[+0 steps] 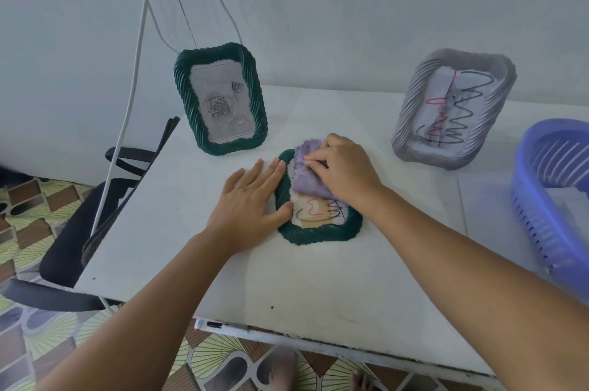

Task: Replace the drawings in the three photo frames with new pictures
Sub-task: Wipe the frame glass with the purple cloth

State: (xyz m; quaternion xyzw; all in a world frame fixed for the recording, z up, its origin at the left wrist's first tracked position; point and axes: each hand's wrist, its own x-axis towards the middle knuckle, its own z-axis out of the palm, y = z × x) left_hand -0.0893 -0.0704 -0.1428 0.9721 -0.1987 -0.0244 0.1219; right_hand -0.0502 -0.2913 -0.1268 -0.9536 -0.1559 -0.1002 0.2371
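Table [191,263] white, wall pale, tiled floor [47,231] left. Left hand [251,199] flat, steadying the flat frame [318,236]; right hand [344,172] gripping cloth [307,180] on it.

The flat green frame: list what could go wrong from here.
1. The right hand rubs a purple cloth on the flat green frame; wiping could smear the scribble across the front rather than clear it.
2. Only the left hand steadies the frame, so a hard stroke might slide it.
3. The gray frame stands tilted near the right arm; a wide sweep might topple it.
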